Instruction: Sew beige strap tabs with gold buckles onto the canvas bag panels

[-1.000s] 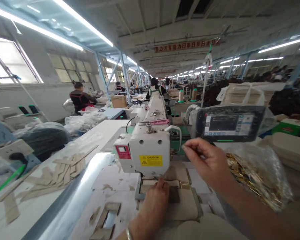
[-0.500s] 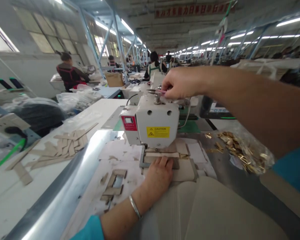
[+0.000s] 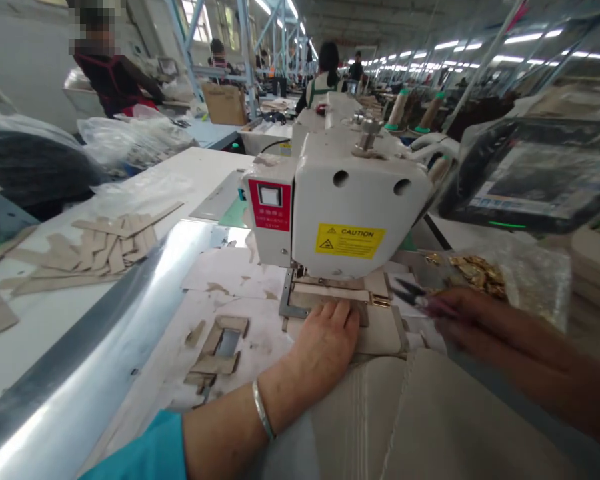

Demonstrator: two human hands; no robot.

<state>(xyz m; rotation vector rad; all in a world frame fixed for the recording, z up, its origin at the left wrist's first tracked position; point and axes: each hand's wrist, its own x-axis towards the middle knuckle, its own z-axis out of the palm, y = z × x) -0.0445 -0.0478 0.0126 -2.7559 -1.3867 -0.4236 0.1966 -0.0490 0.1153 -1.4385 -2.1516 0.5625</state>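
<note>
My left hand [image 3: 327, 337] rests palm down on a beige panel [image 3: 380, 333], its fingers lying at the edge of the metal clamp frame [image 3: 294, 311] under the sewing machine head [image 3: 350, 193]. A beige strip [image 3: 330, 291] lies within the frame, with a gold buckle [image 3: 381, 302] at its right end. To the right, my right hand [image 3: 473, 323], blurred by motion, is closed round the dark reddish handle of small scissors [image 3: 410, 292]. Their blades point left toward the buckle, apart from it. More beige panel [image 3: 430, 413] spreads toward me.
Beige strips [image 3: 105, 247] lie piled on the white table at left. Gold hardware [image 3: 480, 275] sits by a clear plastic bag [image 3: 540, 280] at right, below a plastic-covered screen [image 3: 520, 177]. A cut beige rectangle [image 3: 215, 363] lies left of my hand. Other people work farther back.
My right hand has come down from above the machine head to the right of the clamp, carrying the scissors. The left hand stays on the panel. The view has tilted down and moved closer.
</note>
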